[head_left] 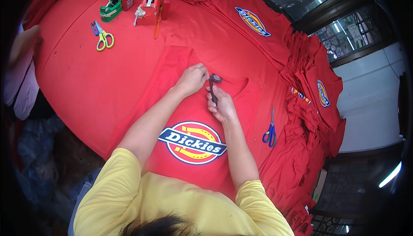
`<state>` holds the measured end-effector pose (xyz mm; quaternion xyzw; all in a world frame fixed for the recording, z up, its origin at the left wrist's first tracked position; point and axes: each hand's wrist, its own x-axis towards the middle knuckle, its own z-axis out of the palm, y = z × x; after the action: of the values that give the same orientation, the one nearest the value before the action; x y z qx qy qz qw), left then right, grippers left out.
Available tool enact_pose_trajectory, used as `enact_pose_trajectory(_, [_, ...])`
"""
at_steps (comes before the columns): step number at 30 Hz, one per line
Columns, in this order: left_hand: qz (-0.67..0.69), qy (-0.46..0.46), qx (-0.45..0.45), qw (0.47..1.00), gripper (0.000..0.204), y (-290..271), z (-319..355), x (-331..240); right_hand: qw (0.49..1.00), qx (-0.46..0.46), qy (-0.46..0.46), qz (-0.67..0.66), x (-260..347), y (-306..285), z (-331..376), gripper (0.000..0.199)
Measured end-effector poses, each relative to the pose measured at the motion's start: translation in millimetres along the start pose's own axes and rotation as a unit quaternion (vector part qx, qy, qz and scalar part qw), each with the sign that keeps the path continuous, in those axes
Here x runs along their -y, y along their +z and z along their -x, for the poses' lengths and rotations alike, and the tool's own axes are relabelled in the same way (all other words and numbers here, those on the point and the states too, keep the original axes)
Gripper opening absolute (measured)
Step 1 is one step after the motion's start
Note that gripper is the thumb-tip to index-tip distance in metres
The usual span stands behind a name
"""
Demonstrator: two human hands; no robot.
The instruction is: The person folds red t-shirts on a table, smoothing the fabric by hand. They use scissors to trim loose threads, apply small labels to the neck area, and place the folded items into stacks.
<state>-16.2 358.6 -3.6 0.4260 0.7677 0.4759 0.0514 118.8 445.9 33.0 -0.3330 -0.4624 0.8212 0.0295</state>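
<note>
Currently, one red shirt [191, 111] is lying on the surface [92, 89]. The left hand [192, 81] is pinching narrowly at its neckline, hiding what its grip contains; the right hand's [221, 103] grip is holding one pair of black snips [213, 90]. Two scissors, yellow-handled [104, 41] and blue-handled [269, 135], and two tape dispensers, green [111, 10] and red [150, 11], are resting around. Beyond, windows [352, 33] and a white wall [371, 96] are showing. The neckline is pointing away from the person, the shirt's long axis running likewise; the snips are pointing forward.

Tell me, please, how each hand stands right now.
Left hand: closed at the red shirt's neckline; grip unclear.
Right hand: closed, holding a black tool.
</note>
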Motion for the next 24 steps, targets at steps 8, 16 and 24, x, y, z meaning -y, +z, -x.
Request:
enact_pose_trajectory(8, [-0.001,-0.008,0.021,1.000,0.012,-1,0,1,1.000,-0.005,-0.007,0.009,-1,-1,-1,0.022])
enact_pose_trajectory(16, [0.044,0.046,0.016,0.998,0.012,-68,36,-29,0.924,-0.191,-0.203,0.262,34,-40,16,0.025])
enact_pose_trajectory(24, [-0.172,-0.306,-0.056,0.935,0.038,-252,205,-11,0.367,-0.526,-0.197,0.742,95,-239,20,0.031])
